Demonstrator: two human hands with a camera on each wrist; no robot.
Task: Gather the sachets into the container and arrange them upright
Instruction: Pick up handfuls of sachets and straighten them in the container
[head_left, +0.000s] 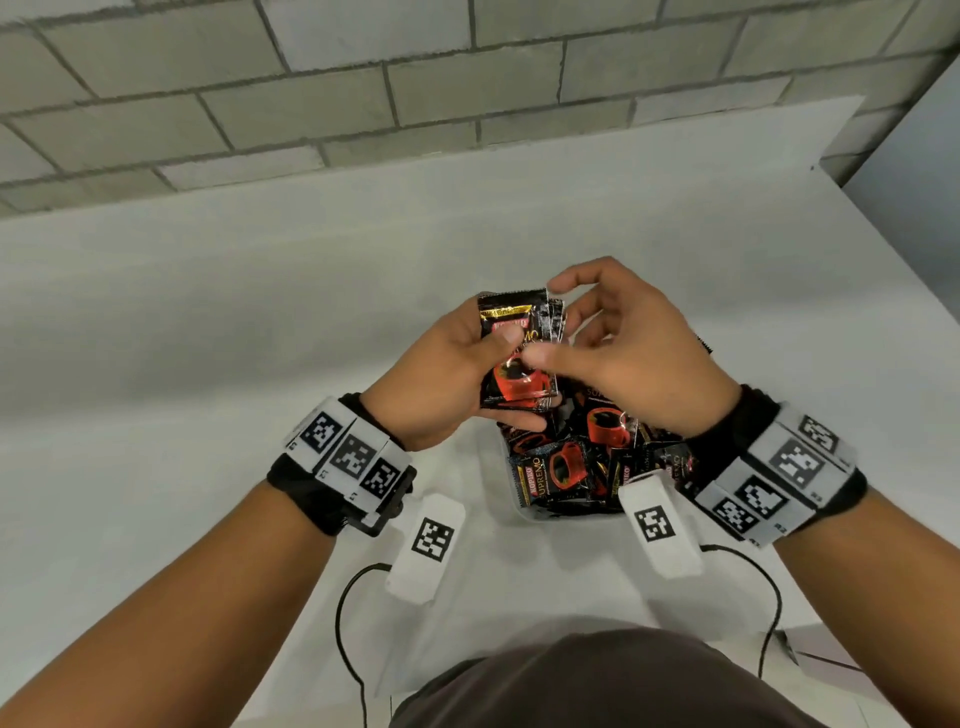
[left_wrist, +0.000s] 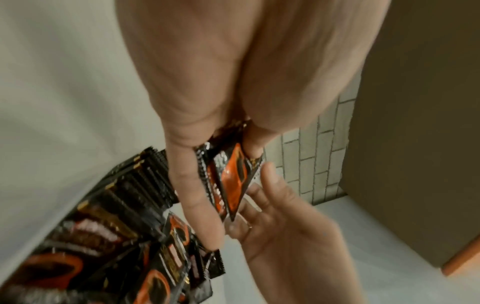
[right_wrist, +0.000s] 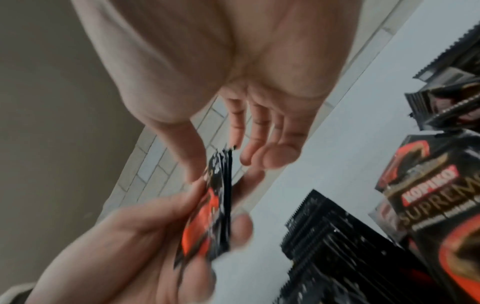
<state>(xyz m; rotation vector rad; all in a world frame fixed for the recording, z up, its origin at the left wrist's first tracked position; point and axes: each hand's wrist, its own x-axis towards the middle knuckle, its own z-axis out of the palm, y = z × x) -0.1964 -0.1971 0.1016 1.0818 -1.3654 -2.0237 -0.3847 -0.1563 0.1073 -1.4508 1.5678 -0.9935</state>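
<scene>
Holding stacked sachets (head_left: 517, 353): left hand (head_left: 447, 374) clasps them; right hand (head_left: 613, 343) loose, seemingly just touching. Risk: stack fanning, slipping toward the container (head_left: 524, 512).

Container (head_left: 524, 512) mostly hidden, seemingly clear.

Left hand (head_left: 447, 369) clenched, right hand (head_left: 618, 353) slack.

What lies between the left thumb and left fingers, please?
A small stack of sachets, gripped by the left hand; the right wrist view shows it edge-on.
</scene>
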